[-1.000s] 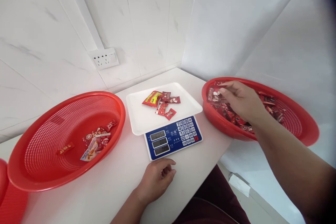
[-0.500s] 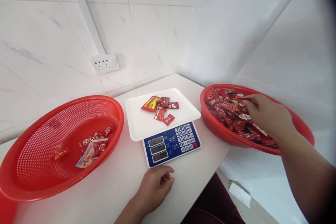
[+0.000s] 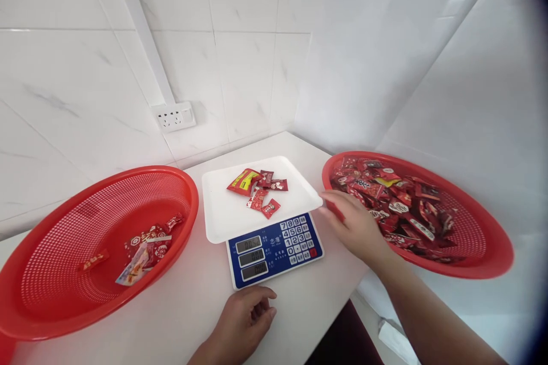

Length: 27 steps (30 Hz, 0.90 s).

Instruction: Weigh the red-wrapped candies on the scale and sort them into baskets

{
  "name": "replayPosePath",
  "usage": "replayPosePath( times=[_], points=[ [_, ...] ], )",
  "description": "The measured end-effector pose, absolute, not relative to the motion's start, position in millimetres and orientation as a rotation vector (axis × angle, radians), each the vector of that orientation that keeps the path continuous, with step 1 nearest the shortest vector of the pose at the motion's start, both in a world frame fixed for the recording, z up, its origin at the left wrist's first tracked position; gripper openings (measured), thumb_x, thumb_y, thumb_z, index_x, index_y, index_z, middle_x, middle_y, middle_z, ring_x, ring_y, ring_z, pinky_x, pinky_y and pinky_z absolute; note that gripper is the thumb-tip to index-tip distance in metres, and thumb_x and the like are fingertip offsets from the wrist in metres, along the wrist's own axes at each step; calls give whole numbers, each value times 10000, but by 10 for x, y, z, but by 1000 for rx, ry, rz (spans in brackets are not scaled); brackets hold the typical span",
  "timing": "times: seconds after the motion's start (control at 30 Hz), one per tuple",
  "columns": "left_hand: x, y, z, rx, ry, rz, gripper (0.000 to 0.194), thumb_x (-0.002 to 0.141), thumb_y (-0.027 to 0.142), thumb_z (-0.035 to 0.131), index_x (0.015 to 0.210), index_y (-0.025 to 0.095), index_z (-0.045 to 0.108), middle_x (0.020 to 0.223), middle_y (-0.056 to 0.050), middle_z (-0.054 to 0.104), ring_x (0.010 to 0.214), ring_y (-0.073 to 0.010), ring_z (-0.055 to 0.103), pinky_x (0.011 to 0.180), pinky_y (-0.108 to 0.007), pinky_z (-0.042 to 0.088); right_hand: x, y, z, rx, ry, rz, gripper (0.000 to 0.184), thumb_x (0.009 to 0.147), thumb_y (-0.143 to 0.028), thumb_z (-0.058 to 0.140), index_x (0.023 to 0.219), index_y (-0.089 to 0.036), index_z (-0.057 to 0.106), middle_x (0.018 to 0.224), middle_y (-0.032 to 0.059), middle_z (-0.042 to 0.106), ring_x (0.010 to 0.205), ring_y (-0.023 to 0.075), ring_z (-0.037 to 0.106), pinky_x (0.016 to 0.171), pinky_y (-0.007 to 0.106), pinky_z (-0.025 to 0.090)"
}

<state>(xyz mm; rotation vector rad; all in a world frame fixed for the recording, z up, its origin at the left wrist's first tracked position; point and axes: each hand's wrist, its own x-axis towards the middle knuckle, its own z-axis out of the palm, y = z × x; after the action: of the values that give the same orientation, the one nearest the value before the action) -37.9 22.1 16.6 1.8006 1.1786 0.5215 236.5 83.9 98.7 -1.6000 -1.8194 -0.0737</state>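
My right hand is between the right basket and the white tray, its fingertips at the tray's right corner. Red shows between thumb and fingers, apparently a small red snack packet, mostly hidden. On the tray lie a larger red-and-yellow packet and several small red packets, one of them a lone packet near the front. The tray sits on a blue digital scale. My left hand rests on the table just before the scale, fingers loosely curled, thumb and forefinger apart, holding nothing.
On the right, a red basket holds a heap of red packets. A red mesh basket at left contains several packets. Tiled walls meet behind the table; a socket is on the back wall.
My right hand has left the packets in the right basket and moved left to the tray's edge. My left hand stays by the scale. The view has tilted slightly upward.
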Motion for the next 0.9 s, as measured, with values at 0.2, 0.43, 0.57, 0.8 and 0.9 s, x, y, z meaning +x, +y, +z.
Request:
replayPosePath(
  times=[0.2,0.43,0.57,0.8,0.9],
  points=[
    [-368,206,176,1796,1203,518,232,809,306,503,967,232,656,839,-19,678,689,-121,589,615,-201,471,1921,1544,1065,-1527,-2154,274,498,912,-483,317,1320,-232,455,1444,73,377,1353,241,290,1093,438,284],
    [-359,175,176,1786,1227,535,244,810,314,489,969,223,650,815,-17,659,672,-115,567,611,-199,452,1637,1852,1103,-1626,-2311,466,558,910,-526,302,1309,-178,479,1408,92,432,1354,284,271,1074,449,282],
    [-353,167,164,1795,1231,553,247,808,316,493,968,214,652,791,-18,650,654,-110,553,602,-194,442,1638,1636,1112,-1593,-2268,513,547,915,-539,266,1274,-216,522,1374,80,473,1308,255,359,1030,416,352],
    [-323,142,150,1840,1268,578,239,796,289,501,955,209,659,764,-11,650,624,-102,541,582,-186,431,1372,1839,1156,-1538,-2376,417,598,904,-537,309,1427,-247,310,1530,70,185,1401,321,97,1086,505,220],
    [-311,137,171,1853,1296,537,235,781,270,508,950,207,659,776,-9,653,635,-102,547,590,-186,433,1320,1884,1139,-1524,-2436,427,550,915,-516,303,1398,-260,366,1507,47,263,1391,323,148,1078,514,230]
  ],
)
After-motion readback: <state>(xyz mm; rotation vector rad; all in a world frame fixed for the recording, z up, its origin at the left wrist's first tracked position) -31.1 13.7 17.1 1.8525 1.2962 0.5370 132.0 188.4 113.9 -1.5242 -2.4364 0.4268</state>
